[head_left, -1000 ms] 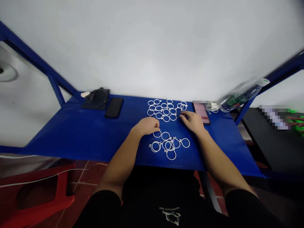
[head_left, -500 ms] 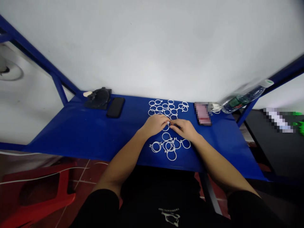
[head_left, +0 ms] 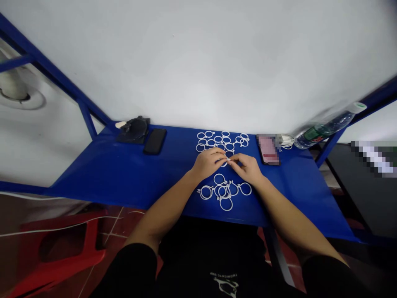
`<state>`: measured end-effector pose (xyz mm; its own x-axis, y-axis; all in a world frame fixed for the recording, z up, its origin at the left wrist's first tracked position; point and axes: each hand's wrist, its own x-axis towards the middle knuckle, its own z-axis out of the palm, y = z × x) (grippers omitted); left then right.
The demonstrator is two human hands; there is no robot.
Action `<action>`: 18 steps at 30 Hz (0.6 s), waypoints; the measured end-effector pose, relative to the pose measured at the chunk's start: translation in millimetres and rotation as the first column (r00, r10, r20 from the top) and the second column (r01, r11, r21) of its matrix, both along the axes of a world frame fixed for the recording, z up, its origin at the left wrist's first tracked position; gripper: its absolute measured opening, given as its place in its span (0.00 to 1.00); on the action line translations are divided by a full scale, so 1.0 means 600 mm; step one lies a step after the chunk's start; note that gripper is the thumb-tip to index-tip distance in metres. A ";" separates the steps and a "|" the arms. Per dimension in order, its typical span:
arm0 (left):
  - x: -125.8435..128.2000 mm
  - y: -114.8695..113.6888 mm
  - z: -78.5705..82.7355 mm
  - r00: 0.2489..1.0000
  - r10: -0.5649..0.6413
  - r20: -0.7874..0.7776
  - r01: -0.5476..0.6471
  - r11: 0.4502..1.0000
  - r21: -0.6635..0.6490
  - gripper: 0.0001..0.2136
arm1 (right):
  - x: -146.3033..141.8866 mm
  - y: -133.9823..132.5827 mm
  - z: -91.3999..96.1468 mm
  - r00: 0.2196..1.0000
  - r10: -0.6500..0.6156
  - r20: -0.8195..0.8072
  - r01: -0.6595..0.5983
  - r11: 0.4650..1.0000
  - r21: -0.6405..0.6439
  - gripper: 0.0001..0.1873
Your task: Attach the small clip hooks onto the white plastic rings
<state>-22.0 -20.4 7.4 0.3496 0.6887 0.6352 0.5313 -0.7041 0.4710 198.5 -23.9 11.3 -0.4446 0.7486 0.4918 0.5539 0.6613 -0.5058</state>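
My left hand (head_left: 208,162) and my right hand (head_left: 246,167) meet over the middle of the blue table (head_left: 124,174). Both pinch one white plastic ring (head_left: 225,161) between their fingertips. Behind the hands lies a far group of several white rings (head_left: 221,140). In front of the hands lies a near cluster of several white rings (head_left: 223,191), some overlapping.
A black phone (head_left: 154,141) and a dark bundle (head_left: 134,129) lie at the back left. A phone with a pink screen (head_left: 268,150), a white cable (head_left: 287,141) and a tilted plastic bottle (head_left: 327,125) sit at the back right. A red stool (head_left: 58,248) stands lower left.
My left hand lifted a ring from the near cluster and my right hand came in from the pink-screened phone. Both now meet on that ring.
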 end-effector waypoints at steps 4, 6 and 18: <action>-0.003 0.001 0.005 0.996 -0.088 -0.030 0.087 0.996 -0.033 0.07 | 0.000 -0.001 0.003 1.000 0.003 0.010 -0.003 1.000 0.012 0.16; -0.005 0.001 0.007 0.990 -0.138 -0.036 0.135 0.989 -0.056 0.08 | -0.001 -0.002 0.006 1.000 0.022 0.007 -0.022 1.000 0.021 0.16; -0.003 0.002 0.005 0.978 -0.207 0.022 0.208 0.968 -0.141 0.09 | -0.002 -0.001 0.006 0.997 0.079 -0.010 -0.079 0.996 0.029 0.15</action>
